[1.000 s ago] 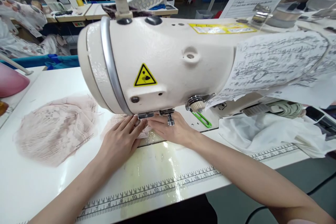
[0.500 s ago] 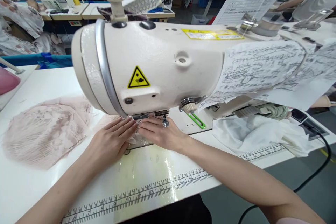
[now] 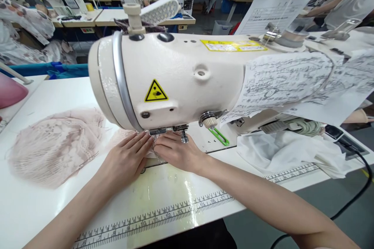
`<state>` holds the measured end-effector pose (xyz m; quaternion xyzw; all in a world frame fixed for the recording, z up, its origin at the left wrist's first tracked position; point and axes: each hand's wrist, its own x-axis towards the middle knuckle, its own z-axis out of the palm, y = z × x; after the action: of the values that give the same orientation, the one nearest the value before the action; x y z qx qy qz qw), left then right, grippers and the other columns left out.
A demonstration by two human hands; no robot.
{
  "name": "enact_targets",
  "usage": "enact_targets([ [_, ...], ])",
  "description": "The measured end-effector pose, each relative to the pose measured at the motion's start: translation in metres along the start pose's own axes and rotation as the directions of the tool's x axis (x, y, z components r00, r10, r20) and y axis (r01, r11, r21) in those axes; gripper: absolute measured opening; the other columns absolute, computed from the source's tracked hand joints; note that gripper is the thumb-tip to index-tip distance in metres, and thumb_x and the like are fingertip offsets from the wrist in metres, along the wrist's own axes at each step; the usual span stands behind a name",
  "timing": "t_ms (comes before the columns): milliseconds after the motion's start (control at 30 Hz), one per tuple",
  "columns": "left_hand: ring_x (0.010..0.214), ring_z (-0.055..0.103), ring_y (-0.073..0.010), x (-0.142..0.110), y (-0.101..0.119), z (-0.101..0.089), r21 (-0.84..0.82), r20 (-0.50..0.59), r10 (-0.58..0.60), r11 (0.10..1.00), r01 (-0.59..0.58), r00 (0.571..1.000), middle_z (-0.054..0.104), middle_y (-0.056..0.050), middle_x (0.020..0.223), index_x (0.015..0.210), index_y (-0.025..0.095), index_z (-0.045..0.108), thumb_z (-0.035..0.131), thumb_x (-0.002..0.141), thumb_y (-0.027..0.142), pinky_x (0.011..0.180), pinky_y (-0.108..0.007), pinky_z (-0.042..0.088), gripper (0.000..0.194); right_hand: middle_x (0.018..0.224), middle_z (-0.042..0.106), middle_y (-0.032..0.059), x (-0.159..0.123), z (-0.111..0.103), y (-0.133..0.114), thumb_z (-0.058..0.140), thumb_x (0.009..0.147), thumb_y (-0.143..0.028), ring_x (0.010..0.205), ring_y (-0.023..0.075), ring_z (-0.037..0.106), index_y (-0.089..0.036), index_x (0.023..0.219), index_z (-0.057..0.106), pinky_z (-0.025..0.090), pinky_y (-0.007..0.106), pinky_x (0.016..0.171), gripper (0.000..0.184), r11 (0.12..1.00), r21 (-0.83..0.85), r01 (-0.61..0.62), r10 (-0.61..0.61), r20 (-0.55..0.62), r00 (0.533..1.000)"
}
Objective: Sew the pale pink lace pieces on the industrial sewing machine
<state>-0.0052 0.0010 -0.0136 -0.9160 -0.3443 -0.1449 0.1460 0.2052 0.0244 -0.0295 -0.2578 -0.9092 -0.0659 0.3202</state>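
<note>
Along the far left of the white sewing table [image 3: 66, 89], a rounded pink object [image 3: 11, 90] sits partly out of view. Next comes a loose heap of pale pink lace [image 3: 57, 149], spread on the tabletop. To its right, a lace workpiece [image 3: 116, 137] lies under the sewing machine head [image 3: 175, 66], partly covered by both hands. The left hand [image 3: 126, 155] rests palm down on it, fingers straight and close together. Just beside it, the right hand [image 3: 177, 151] has its fingers bent over the lace near the needle area; whether they pinch it cannot be told. A ruler strip [image 3: 157, 220] runs along the table's front edge, below the hands. Right of the right hand, a green slotted tool [image 3: 219, 137] lies below the thread-tension dial [image 3: 209, 120]. Farther right, a handwritten sheet [image 3: 280, 83] hangs against the machine arm, above a crumpled white cloth [image 3: 289, 153] and a coiled pale cord [image 3: 308, 127].
</note>
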Motion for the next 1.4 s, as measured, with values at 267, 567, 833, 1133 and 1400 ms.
enact_targets([
  [267, 0.105, 0.066, -0.0228, 0.005, 0.004, -0.008, -0.028, -0.036, -0.047, 0.999, 0.046, 0.998, 0.068, -0.012, 0.119, 0.107, 0.011, 0.063, 0.042, 0.093, 0.019, 0.097, -0.041, 0.051, 0.026, 0.094, 0.069, 0.0017, -0.005, 0.006, 0.005, 0.046, 0.094, -0.013, 0.087, 0.0125, 0.062, -0.017, 0.087, 0.060, 0.046, 0.026, 0.071, 0.016, 0.983, 0.173, -0.067, 0.049, 0.108, 0.993],
  [567, 0.070, 0.059, -0.0153, 0.009, 0.015, -0.018, 0.084, -0.137, 0.150, 0.987, -0.140, 0.979, 0.068, -0.004, 0.083, 0.083, 0.015, 0.058, 0.048, 0.088, 0.003, 0.077, -0.034, 0.047, 0.016, 0.111, 0.067, 0.0037, -0.006, 0.009, 0.005, 0.047, 0.095, -0.018, 0.093, 0.0138, 0.062, -0.019, 0.113, 0.060, 0.049, 0.027, 0.070, 0.022, 0.982, 0.159, -0.098, 0.090, 0.057, 0.994],
  [833, 0.112, 0.061, -0.0253, 0.003, 0.004, -0.011, -0.052, -0.041, -0.012, 0.999, 0.010, 0.999, 0.065, -0.015, 0.122, 0.124, 0.008, 0.052, 0.048, 0.088, 0.018, 0.102, -0.044, 0.043, 0.037, 0.093, 0.071, -0.0008, -0.009, 0.010, 0.007, 0.054, 0.092, -0.015, 0.093, 0.0131, 0.060, -0.023, 0.097, 0.068, 0.048, 0.026, 0.073, 0.017, 0.991, 0.131, -0.027, 0.020, 0.054, 0.998],
  [1133, 0.117, 0.061, -0.0250, -0.006, -0.005, -0.001, -0.095, 0.046, -0.044, 0.994, 0.048, 0.998, 0.060, -0.008, 0.131, 0.129, 0.014, 0.057, 0.044, 0.093, 0.027, 0.109, -0.046, 0.042, 0.040, 0.082, 0.071, -0.0008, -0.009, 0.013, 0.003, 0.054, 0.091, -0.013, 0.084, 0.0119, 0.060, -0.021, 0.092, 0.069, 0.049, 0.025, 0.073, 0.018, 0.991, 0.130, 0.014, -0.020, 0.047, 0.999],
  [1400, 0.116, 0.061, -0.0246, -0.006, -0.005, -0.001, -0.055, 0.049, -0.029, 0.998, 0.032, 0.998, 0.060, -0.008, 0.131, 0.126, 0.010, 0.059, 0.040, 0.093, 0.024, 0.107, -0.045, 0.044, 0.041, 0.087, 0.072, -0.0013, -0.011, 0.017, 0.002, 0.055, 0.092, -0.014, 0.085, 0.0119, 0.060, -0.023, 0.093, 0.069, 0.049, 0.027, 0.075, 0.017, 0.992, 0.124, 0.006, -0.015, 0.069, 0.998],
])
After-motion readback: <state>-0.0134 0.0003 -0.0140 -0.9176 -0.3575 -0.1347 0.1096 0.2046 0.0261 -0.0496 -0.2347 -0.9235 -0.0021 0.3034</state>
